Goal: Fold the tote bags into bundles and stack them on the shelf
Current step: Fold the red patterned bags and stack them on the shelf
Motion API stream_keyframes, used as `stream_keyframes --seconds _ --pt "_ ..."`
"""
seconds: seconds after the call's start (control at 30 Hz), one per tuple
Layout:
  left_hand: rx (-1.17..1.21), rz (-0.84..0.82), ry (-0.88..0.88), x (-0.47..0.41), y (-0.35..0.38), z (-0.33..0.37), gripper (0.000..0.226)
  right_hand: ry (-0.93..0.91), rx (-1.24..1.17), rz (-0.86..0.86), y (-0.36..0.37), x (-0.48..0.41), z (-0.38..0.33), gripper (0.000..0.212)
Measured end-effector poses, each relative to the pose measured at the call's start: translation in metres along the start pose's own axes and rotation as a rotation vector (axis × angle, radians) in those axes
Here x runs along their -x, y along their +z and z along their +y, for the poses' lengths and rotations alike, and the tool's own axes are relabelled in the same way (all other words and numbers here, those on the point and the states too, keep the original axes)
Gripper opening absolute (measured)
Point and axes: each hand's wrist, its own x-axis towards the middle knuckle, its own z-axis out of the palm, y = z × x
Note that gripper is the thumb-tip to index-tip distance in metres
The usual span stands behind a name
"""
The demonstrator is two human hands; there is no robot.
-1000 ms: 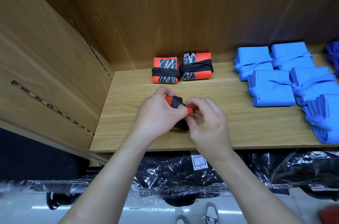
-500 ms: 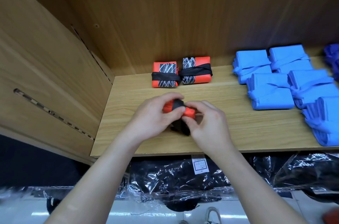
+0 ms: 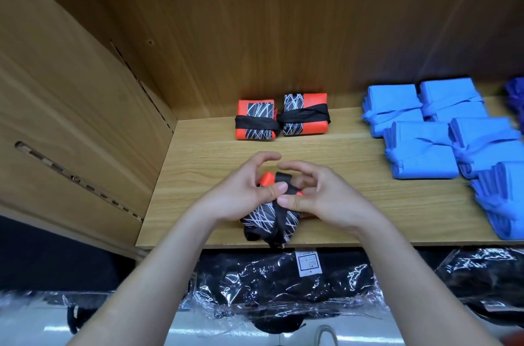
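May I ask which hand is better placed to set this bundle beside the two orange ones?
Probably the left hand: it grips the bundle, and the shelf left of the finished pair is on its side; the right hand pinches the strap.

Both hands cover most of the bundle (image 3: 261,219): the left hand (image 3: 235,195) and right hand (image 3: 323,198) hide its middle, so only an orange corner and the black patterned near end show. Where the strap (image 3: 280,216) runs beneath the thumbs cannot be told. The blue bundle (image 3: 502,198) nearest the right edge is cut off there, as is a dark blue thing (image 3: 516,101) behind it. The label (image 3: 308,263) below the shelf (image 3: 198,164) is too small to read, and what the plastic bags (image 3: 269,289) hold is unclear. A blurred shape (image 3: 326,334) is cut off by the bottom edge.
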Motion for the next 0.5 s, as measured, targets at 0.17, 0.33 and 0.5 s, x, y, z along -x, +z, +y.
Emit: stream_keyframes --seconds 0.17,0.33,0.5 --pt "0.070 0.061 -0.024 -0.002 0.002 0.006 0.063 -0.008 -0.181 0.156 -0.003 -0.007 0.000 0.043" --pt "0.240 0.252 -0.021 -0.011 0.019 0.007 0.036 0.109 -0.465 0.409 -0.016 -0.010 0.011 0.039" --pt "0.035 0.378 0.007 -0.059 0.027 0.005 0.029 0.099 0.059 0.532 -0.032 -0.023 0.020 0.045"
